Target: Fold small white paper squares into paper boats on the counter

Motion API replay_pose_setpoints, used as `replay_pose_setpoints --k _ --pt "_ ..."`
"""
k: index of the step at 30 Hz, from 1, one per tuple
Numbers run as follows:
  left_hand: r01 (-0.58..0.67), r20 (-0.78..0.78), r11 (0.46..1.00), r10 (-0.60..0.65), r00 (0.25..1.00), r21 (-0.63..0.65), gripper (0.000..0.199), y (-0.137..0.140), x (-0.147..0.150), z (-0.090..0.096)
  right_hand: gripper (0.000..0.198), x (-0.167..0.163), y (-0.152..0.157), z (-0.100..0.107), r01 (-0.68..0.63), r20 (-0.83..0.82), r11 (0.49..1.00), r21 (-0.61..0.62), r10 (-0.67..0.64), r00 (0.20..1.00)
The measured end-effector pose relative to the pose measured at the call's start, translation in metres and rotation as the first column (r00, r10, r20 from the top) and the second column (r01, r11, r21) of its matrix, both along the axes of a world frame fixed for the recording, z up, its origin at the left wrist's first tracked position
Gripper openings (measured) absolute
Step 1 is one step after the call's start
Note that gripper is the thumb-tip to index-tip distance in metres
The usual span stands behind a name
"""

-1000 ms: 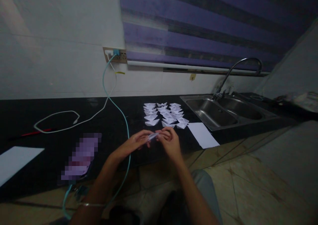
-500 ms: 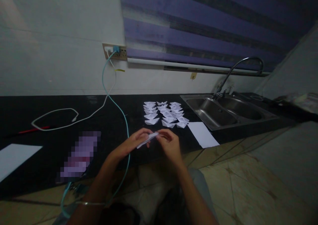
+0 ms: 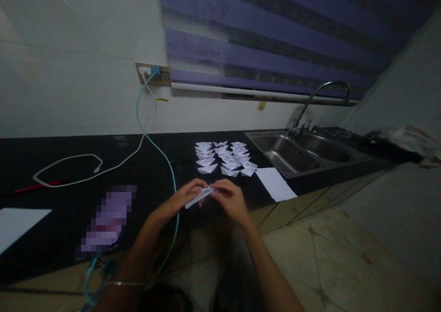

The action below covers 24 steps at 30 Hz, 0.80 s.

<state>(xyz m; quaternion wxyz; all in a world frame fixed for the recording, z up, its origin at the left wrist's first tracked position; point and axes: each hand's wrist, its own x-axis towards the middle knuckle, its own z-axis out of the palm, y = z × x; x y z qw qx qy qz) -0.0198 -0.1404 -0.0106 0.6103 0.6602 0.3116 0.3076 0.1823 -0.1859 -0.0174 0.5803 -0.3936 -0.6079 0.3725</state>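
Note:
Between my two hands is a small piece of folded white paper [image 3: 200, 197], held above the counter's front edge. My left hand [image 3: 184, 196] grips its left side, with fingers behind and the thumb in front. On the other side my right hand [image 3: 230, 199] pinches the paper's right end; some fingertips are hidden. Just beyond my hands, several white paper boats [image 3: 231, 159] stand in three rough columns on the black counter [image 3: 144, 165].
Right of the boats lies white paper [image 3: 276, 184], beside a double steel sink [image 3: 292, 153] with a curved tap [image 3: 320, 89]. To the left are another white sheet [image 3: 20, 224], a pixelated purple object [image 3: 108, 222], a white cable [image 3: 69, 183] and a teal cable [image 3: 174, 174] crossing near my left wrist.
The whole view has shifted slightly, so the counter items appear a little further left. Both hands still hold the folded paper, which is tilted a bit differently and shows more of its face.

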Motion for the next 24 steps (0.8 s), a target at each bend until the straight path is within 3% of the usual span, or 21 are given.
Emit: replay_pose_setpoints --k 6,9,13,16,24 --pt "0.015 -0.010 1.000 -0.015 1.000 -0.002 0.039 -0.002 -0.002 0.003 0.027 -0.002 -0.002 0.000 0.062 -0.098 0.997 -0.055 -0.068 0.993" --pt "0.007 -0.039 1.000 -0.007 0.999 0.013 0.040 -0.002 -0.003 0.004 0.020 -0.003 -0.002 0.000 0.101 -0.132 0.992 -0.074 -0.111 0.985" --pt "-0.007 -0.038 1.000 0.008 0.999 0.031 0.041 0.000 -0.004 0.000 0.005 -0.003 -0.001 0.000 0.138 -0.019 0.990 0.034 -0.138 0.990" --pt "-0.010 -0.014 1.000 0.011 1.000 0.029 0.039 0.004 -0.004 -0.004 0.006 -0.003 -0.001 0.001 0.165 0.047 0.981 0.102 -0.171 0.984" --pt "0.003 0.001 1.000 -0.003 1.000 -0.019 0.033 0.007 -0.004 -0.007 0.008 -0.004 -0.004 0.003 0.109 0.167 0.986 0.126 -0.129 0.977"
